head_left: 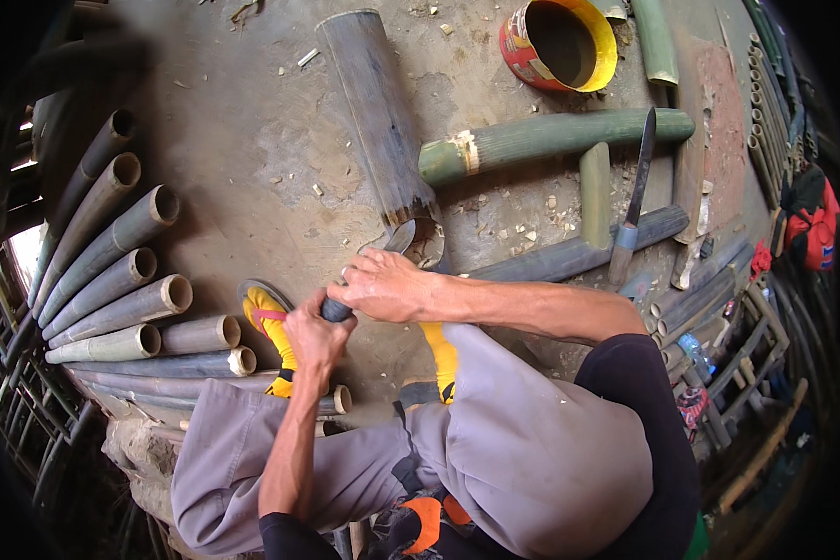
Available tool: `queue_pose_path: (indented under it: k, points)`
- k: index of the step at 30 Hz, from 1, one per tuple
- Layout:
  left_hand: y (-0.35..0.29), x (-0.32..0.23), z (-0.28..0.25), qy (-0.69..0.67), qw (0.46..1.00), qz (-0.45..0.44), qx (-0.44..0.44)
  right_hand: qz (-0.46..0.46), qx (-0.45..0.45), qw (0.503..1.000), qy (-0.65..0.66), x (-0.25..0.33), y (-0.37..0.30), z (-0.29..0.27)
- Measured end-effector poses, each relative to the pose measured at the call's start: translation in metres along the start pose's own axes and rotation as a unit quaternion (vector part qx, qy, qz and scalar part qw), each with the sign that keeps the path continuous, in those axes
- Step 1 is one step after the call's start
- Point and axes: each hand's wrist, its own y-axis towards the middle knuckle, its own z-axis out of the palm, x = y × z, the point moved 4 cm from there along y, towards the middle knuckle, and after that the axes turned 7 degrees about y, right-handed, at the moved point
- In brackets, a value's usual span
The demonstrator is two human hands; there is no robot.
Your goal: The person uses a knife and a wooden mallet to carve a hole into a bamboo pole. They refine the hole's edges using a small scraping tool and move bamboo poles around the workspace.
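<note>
A thick grey bamboo tube (369, 107) lies lengthwise ahead of me, its jagged near end facing my hands. At that end rests the metal blade (401, 236) of a bladed tool, whose exact kind I cannot make out. My left hand (317, 333) is closed round the tool's dark handle (336, 310). Just beyond it, my right hand (385, 286) is wrapped over the tool from above, hiding its middle. To the right, a long knife (637, 177) leans tip away across a dark bamboo pole (569, 252).
Several cut bamboo tubes (121, 238) fan out at the left. A green bamboo (560, 140) crosses right of the thick tube, with a short piece (595, 196) against it. Farther stands a red and yellow bucket (579, 47). Chips litter the floor (261, 168); my feet flank the work.
</note>
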Motion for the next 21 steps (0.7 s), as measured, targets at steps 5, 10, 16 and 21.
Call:
queue_pose_path:
  k: [5,10,16,21]
  points:
    - [0.069,-0.062,-0.069,0.201,0.957,0.207,0.026,0.040,-0.234,0.967,0.095,-0.012,-0.005,-0.042]
    - [0.109,-0.133,-0.065,0.341,0.858,0.380,0.057,0.095,-0.406,0.894,0.162,-0.032,-0.029,-0.050]
    - [0.092,-0.128,-0.064,0.329,0.871,0.354,0.087,0.123,-0.307,0.936,0.122,-0.024,-0.049,-0.055]
    - [0.012,-0.074,-0.073,-0.036,0.990,0.012,0.133,0.156,-0.436,0.831,0.309,0.010,-0.110,-0.097]
